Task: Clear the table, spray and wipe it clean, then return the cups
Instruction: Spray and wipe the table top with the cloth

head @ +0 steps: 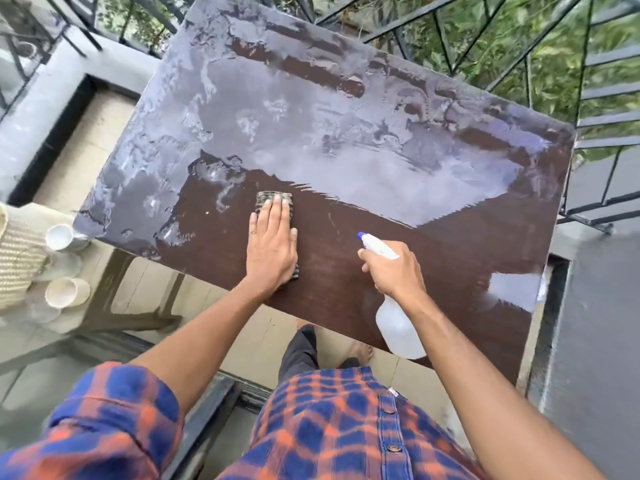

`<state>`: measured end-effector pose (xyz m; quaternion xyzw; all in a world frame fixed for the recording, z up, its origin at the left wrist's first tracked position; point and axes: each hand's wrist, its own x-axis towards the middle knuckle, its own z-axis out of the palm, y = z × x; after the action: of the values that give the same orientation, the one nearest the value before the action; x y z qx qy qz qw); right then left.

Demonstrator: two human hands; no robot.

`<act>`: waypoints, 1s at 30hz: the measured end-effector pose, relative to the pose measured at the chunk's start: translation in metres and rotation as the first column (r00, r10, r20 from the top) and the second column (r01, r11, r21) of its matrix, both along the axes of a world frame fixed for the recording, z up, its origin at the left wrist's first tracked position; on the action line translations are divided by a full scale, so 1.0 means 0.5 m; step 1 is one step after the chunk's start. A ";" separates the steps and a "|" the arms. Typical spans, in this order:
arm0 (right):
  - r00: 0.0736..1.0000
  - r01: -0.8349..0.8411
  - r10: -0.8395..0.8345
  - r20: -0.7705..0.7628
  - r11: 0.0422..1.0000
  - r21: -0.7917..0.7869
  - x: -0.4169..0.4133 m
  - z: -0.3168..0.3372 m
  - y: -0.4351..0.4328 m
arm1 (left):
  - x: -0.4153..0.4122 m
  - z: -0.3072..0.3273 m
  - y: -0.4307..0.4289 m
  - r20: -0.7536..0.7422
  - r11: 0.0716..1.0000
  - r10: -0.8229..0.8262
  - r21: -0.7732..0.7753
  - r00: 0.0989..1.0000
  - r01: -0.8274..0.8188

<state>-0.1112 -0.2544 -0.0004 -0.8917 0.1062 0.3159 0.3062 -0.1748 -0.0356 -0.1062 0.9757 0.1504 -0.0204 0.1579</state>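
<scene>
A person in a blue-and-orange checked shirt stands at the six o'clock edge of a dark brown rectangular wooden table [450, 258] on a balcony with a black metal railing [519, 46].

The left hand [272, 244] lies flat, fingers straight and together, pressing a folded grey-and-black woven cloth [273, 197] onto the tabletop near the six o'clock edge. The right hand [394, 268], at about four o'clock from the cloth, is curled round the neck of a translucent white plastic spray bottle with a blue nozzle [398, 327], which is aimed toward eleven o'clock.

A pale wet film covers the table from nine through twelve to three o'clock. The strip by the person looks wiped and dark.

Several white and cream cups [67, 292] sit off the table at its eight o'clock corner, next to a cream woven item [17, 265].

The cloth looks soft and limp, so flat-palm pressure probably suits it best. The bottle seems light, nearly empty and possibly slick, and the neck is the secure hold. The cups look hard and breakable, best lifted one at a time round the body.
</scene>
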 end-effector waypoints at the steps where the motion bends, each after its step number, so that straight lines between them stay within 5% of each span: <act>1: 0.999 0.035 -0.035 0.003 0.999 -0.002 -0.001 0.004 -0.005 | 0.015 0.003 -0.018 0.003 0.999 -0.046 -0.003 0.999 0.046; 6: 0.980 0.195 -0.194 0.037 0.981 -0.017 -0.008 0.018 -0.045 | 0.069 0.021 -0.166 -0.012 0.940 -0.338 -0.061 0.941 0.336; 10: 0.946 0.319 -0.316 0.074 0.947 -0.036 -0.015 0.027 -0.091 | 0.066 0.024 -0.297 -0.062 0.766 -0.643 -0.093 0.764 0.637; 14: 0.918 0.391 -0.388 0.082 0.920 -0.022 -0.027 0.027 -0.126 | 0.059 0.017 -0.324 -0.043 0.687 -0.726 -0.092 0.687 0.721; 19: 0.917 0.397 -0.397 0.040 0.918 -0.003 -0.028 0.022 -0.121 | 0.084 0.014 -0.225 0.004 0.779 -0.625 -0.059 0.781 0.624; 23: 0.940 0.340 -0.340 -0.007 0.940 0.021 -0.011 0.018 -0.079 | 0.110 0.012 -0.068 -0.026 0.923 -0.383 -0.052 0.923 0.381; 30: 0.993 0.114 -0.114 -0.009 0.990 0.080 0.020 0.020 0.054 | 0.063 0.007 0.272 -0.082 1.000 -0.003 0.020 0.997 0.004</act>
<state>-0.1012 -0.2272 0.0095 -0.8705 0.1450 0.3037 0.3591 -0.1433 0.1004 -0.1028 0.9759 0.1551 -0.0590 0.1417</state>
